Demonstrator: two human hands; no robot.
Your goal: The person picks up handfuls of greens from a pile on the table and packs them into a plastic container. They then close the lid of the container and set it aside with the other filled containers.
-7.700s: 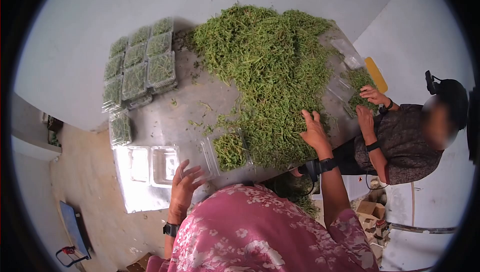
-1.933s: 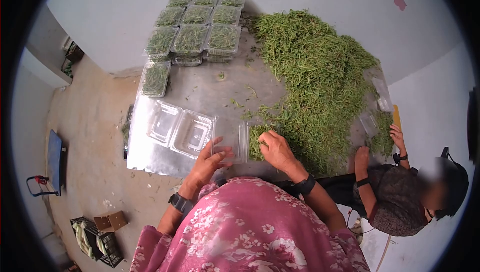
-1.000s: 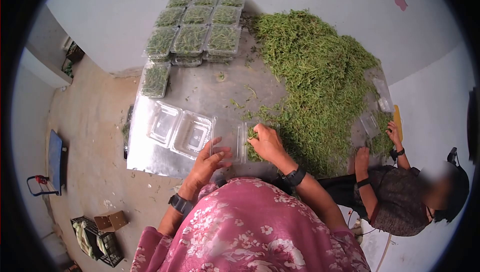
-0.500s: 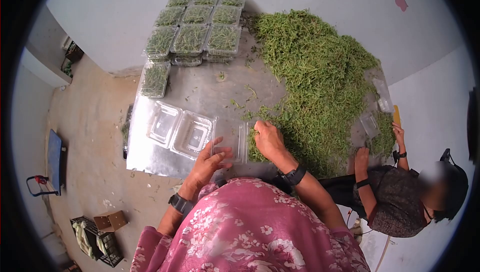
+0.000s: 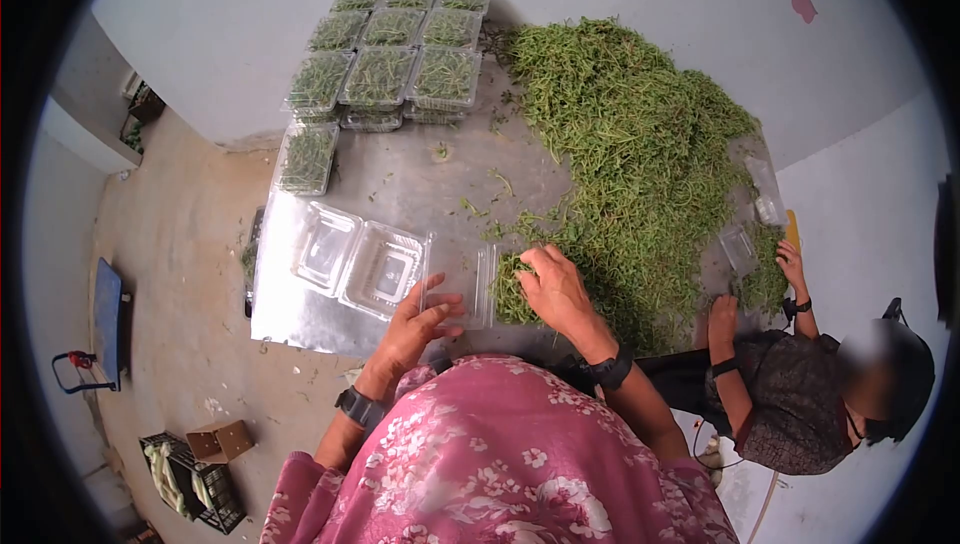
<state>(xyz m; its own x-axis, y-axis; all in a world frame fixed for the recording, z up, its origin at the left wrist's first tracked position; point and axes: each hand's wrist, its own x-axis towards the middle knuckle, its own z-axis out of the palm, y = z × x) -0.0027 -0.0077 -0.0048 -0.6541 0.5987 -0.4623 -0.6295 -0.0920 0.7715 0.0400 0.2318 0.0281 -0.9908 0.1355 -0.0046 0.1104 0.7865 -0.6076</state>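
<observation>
A clear hinged plastic box [image 5: 470, 289] lies open at the near edge of a metal table [image 5: 400, 179]. Its right half holds green herb sprigs [image 5: 508, 294]. My left hand [image 5: 418, 322] rests flat on the box's open lid, fingers spread. My right hand [image 5: 558, 292] presses down on the sprigs in the box, fingers curled over them. A big heap of the same green sprigs [image 5: 635, 154] covers the table's right half, right beside my right hand.
An empty open clear box [image 5: 360, 259] lies left of mine. Several filled, closed boxes [image 5: 385, 49] are stacked at the far left. A person in a dark top [image 5: 800, 414] works at the right end, hands [image 5: 722, 316] near another clear box [image 5: 738, 244]. A crate [image 5: 190, 479] sits on the floor.
Since 7.7 s ago the box has come nearer and my right hand left the heap for the box. In the last second that hand shifted slightly right over the sprigs; my left stayed still.
</observation>
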